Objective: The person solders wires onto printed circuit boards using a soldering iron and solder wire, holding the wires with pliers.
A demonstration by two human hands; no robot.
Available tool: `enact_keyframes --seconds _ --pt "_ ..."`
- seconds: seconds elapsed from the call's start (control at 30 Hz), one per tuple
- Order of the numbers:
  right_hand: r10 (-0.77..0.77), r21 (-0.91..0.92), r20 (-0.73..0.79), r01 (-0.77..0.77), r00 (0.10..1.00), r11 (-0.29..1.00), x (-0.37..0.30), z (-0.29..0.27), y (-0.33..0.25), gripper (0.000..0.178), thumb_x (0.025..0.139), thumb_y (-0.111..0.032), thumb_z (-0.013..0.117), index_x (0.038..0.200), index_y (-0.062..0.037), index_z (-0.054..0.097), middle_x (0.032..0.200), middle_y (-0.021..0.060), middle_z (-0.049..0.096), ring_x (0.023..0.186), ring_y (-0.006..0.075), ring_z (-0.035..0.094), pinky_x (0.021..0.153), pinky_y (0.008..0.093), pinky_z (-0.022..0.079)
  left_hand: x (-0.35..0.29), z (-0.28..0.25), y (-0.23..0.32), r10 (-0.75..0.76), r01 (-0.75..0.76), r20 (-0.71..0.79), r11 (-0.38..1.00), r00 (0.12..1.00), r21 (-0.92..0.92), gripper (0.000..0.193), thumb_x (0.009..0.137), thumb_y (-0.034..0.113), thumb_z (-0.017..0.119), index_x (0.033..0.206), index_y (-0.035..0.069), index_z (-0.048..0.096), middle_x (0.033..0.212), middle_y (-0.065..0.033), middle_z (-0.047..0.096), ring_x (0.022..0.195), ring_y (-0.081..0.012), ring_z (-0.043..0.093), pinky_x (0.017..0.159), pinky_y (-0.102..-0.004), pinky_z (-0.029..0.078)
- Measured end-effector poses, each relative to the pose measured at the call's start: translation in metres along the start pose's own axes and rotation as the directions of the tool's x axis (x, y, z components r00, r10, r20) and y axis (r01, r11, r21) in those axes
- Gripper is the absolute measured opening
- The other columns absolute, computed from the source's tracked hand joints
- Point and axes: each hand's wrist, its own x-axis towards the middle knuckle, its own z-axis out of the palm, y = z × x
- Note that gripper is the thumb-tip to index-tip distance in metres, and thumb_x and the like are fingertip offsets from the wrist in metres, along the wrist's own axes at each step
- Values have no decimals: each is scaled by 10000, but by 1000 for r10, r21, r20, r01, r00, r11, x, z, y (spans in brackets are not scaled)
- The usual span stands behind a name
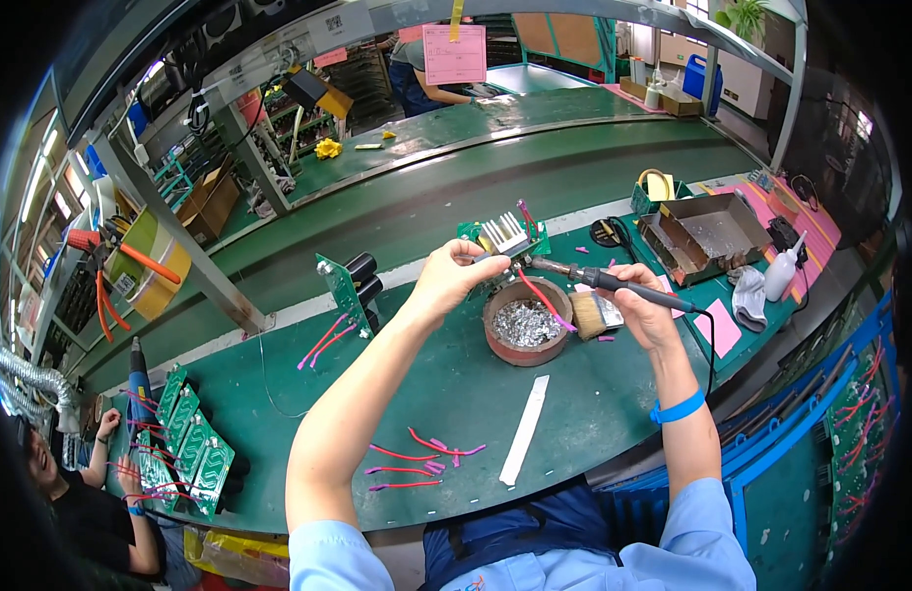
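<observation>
My left hand (458, 276) is closed on a small green circuit board with a metal heat sink (503, 234), held up over the far side of the bench. My right hand (645, 307) grips a soldering iron (592, 277), whose tip points left at the board's near edge; whether it touches I cannot tell. A red wire (545, 296) with a purple end hangs from the board. Below it stands a round brown pot (520, 355) with silvery scraps inside. Next to the pot lies a bristle brush (587, 316). Another board with black capacitors (344, 291) stands to the left.
Loose red wires (405, 470) and a white strip (525, 430) lie near me. Several green boards (192, 443) sit at the left end beside another person (92, 512). A metal tray (707, 232), a cloth (749, 297) and a white bottle (783, 270) occupy the right.
</observation>
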Motion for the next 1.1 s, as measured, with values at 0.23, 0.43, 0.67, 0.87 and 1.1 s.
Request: enact_keyframes --seconds 0.23,0.43,0.67,0.87,1.1 --pt "13 2 16 -13 1000 1000 -1 -2 -1 187 681 -39 616 835 -51 511 924 78 489 906 192 500 842 362 415 -1 4 -2 9 -9 -32 1000 999 -14 435 592 301 714 842 10 511 773 -63 546 716 -112 504 670 -229 396" --pt "12 18 23 -12 1000 1000 -1 -2 -4 184 683 -32 611 835 -50 509 924 81 490 904 193 503 842 364 416 -2 5 0 1 0 -18 999 1000 43 374 632 311 677 862 61 519 780 -2 539 717 -78 473 603 -213 330" --pt "13 32 12 -13 1000 999 2 -1 -1 188 689 6 591 848 -49 507 941 81 491 894 188 509 833 354 425 -1 2 4 -8 8 -14 1000 1000 7 359 637 338 664 851 85 527 768 23 540 702 -61 461 595 -209 318" --pt "24 28 3 -24 1000 999 3 -1 -2 188 692 8 589 852 -48 507 939 81 493 893 188 513 834 341 426 0 2 5 -7 7 -10 1000 1000 11 353 637 348 661 842 90 535 764 29 541 697 -58 455 591 -208 316" --pt "35 40 12 -35 999 999 4 -3 -2 192 691 11 589 855 -50 510 943 78 497 895 189 515 839 338 423 2 2 2 -10 10 -20 1000 1000 24 366 636 350 663 852 85 532 775 22 539 708 -61 456 594 -211 318"
